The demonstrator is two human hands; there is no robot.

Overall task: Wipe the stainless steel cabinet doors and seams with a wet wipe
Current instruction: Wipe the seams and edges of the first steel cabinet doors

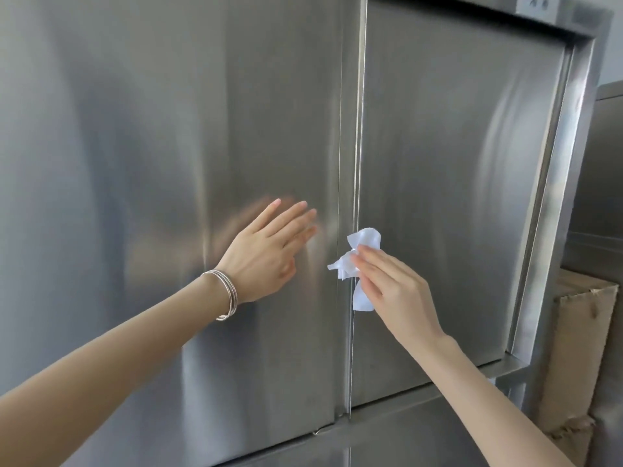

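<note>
Fingers (365,261) press wet wipe (365,239) onto seam (354,163).

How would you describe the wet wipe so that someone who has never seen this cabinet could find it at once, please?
Find the vertical seam between the two large steel doors, left door and right door. Low on that seam, the right hand presses a crumpled wet wipe against the metal. It is the only white, soft thing on the grey steel.
</note>
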